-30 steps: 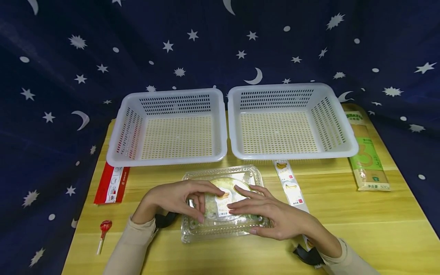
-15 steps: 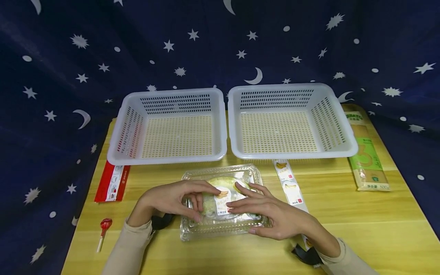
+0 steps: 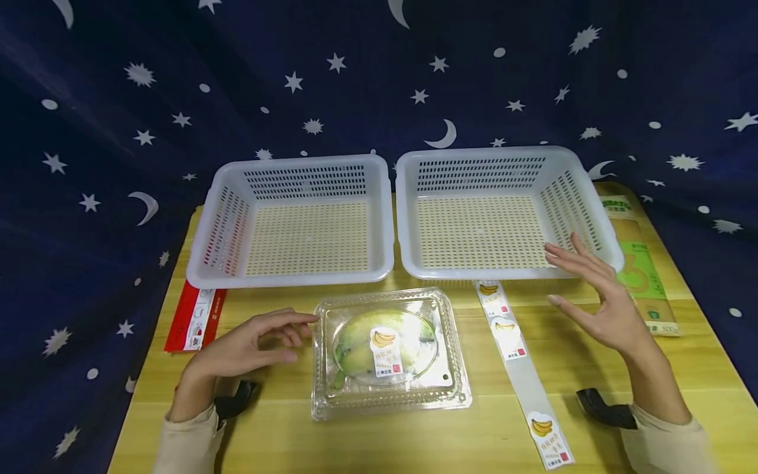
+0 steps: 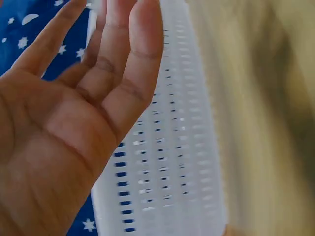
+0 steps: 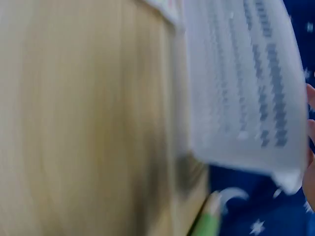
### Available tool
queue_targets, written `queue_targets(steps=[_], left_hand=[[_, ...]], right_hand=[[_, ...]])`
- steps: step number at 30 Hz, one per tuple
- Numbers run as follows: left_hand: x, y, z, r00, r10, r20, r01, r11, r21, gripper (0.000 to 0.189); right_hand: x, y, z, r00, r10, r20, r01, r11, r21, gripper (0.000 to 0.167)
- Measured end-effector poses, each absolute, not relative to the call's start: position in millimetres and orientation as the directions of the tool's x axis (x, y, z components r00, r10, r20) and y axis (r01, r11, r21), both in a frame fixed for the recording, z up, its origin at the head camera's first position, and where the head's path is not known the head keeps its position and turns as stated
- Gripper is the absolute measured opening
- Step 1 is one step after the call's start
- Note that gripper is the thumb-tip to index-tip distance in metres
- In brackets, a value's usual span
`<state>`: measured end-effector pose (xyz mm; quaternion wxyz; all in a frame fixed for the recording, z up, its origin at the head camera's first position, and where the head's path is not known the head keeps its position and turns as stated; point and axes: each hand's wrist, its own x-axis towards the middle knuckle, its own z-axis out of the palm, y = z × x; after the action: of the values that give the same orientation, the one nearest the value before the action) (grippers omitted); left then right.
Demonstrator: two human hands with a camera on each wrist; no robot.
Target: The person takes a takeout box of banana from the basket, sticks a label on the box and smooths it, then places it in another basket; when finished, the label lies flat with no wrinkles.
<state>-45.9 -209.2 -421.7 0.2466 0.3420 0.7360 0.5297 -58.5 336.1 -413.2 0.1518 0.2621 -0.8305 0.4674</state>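
Observation:
A clear plastic clamshell box (image 3: 337,398) lies closed on the table, with something yellow-green inside. On its lid sits a white banana-print label (image 3: 387,359). My left hand (image 3: 251,345) is at the box's left side, fingers loosely bent and holding nothing; whether the index fingertip touches the rim I cannot tell. My right hand (image 3: 604,309) is raised before the right basket's near right corner, fingers spread, nothing in it. Between the box and that hand lies a strip of banana labels (image 3: 524,378), partly bare backing. The left wrist view shows the left palm (image 4: 49,132).
Two white perforated baskets, the left basket (image 3: 290,280) and the right basket (image 3: 474,271), stand side by side at the back. A red packet (image 3: 195,322) lies at left. A brown-and-green bag (image 3: 648,276), partly behind the right hand, lies at right.
Both hands have left the box lid. The left hand has drawn back to the left, and the right hand has moved up and right. The lollipop is now hidden from the head view.

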Motion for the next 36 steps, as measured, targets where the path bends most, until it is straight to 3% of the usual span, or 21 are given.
queue_targets(steps=[8,15,23,36], left_hand=[[-52,-203,-439,-0.721,0.692,-0.022,0.234,0.274,0.933,0.062],[-57,-184,-455,-0.690,0.720,-0.069,0.196,0.278,0.941,0.073],[-56,-171,-459,-0.682,0.712,-0.170,0.123,0.341,0.932,0.083],[-57,-169,-462,-0.644,0.747,-0.166,0.036,0.246,0.968,0.090]], right_hand=[[-83,389,-435,-0.906,-0.019,0.422,-0.360,0.555,-0.750,0.049],[-104,407,-450,-0.949,0.131,0.287,-0.174,0.542,-0.822,0.052],[-113,406,-463,-0.942,0.189,0.277,-0.147,0.508,-0.849,0.062],[-112,407,-465,-0.936,0.231,0.265,-0.114,0.512,-0.851,0.072]])
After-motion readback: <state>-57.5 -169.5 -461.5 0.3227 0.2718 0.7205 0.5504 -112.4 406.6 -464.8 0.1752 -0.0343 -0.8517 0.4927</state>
